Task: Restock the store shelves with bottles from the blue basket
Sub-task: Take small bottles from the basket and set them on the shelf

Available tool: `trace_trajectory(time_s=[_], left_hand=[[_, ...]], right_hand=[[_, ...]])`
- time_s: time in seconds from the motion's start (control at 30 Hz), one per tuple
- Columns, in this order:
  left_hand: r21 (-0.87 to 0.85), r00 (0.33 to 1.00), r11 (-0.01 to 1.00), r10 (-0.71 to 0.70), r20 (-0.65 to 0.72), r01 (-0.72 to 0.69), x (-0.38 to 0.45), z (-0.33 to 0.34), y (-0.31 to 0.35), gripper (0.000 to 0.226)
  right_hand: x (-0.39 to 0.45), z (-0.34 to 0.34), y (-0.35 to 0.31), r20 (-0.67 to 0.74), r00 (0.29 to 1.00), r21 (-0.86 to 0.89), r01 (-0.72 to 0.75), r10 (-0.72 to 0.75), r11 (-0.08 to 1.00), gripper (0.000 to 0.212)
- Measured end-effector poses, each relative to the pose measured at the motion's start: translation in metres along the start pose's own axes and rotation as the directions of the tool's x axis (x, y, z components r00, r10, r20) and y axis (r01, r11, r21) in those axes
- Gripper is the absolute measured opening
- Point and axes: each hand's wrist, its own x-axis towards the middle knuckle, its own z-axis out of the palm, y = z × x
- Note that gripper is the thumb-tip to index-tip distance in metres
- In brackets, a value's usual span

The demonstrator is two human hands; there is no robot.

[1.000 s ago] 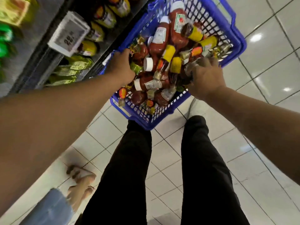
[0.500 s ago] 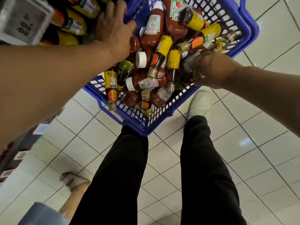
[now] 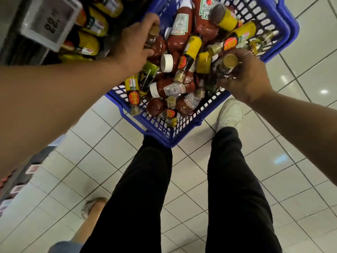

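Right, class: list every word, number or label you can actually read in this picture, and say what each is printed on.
"22", seen rotated: on the white shelf price tag.
"ZN", partial: on the green label of the big red sauce bottle in the blue basket.
All other bottle labels, yellow, red and white: too small or blurred to read.

Both bare forearms reach forward and down. Left hand (image 3: 134,46) — back up, fingers curled round small gold-capped bottle (image 3: 152,36), thumb underneath. Right hand (image 3: 249,75) — knuckles up, fingers wrapped round dark bottle with gold cap (image 3: 228,67), ring on one finger. Hands well apart.
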Motion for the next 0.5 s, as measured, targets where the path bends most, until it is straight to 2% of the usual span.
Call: trace_trajectory(time_s=[0.2,0.33,0.4,0.5], left_hand=[[-0.150,0.992,0.986,0.050,-0.119,-0.067,-0.016,-0.053,0.035,0.062],[-0.320,0.982,0.944,0.018,-0.189,-0.079,-0.040,-0.098,0.067,0.066],[-0.477,0.984,0.876,-0.022,-0.177,-0.066,-0.059,-0.125,0.091,0.063],[-0.698,0.981,0.713,-0.082,-0.174,-0.064,-0.098,-0.168,0.136,0.059]], right_hand=[[-0.022,-0.052,-0.037,-0.146,0.981,0.223,0.158,-0.127,0.962,0.047],[-0.049,-0.098,-0.077,-0.191,0.952,0.477,0.303,-0.240,0.825,0.041],[-0.068,-0.122,-0.099,-0.143,0.966,0.616,0.257,-0.215,0.744,0.036],[-0.101,-0.164,-0.139,0.040,0.981,0.799,0.082,-0.188,0.596,0.046]])
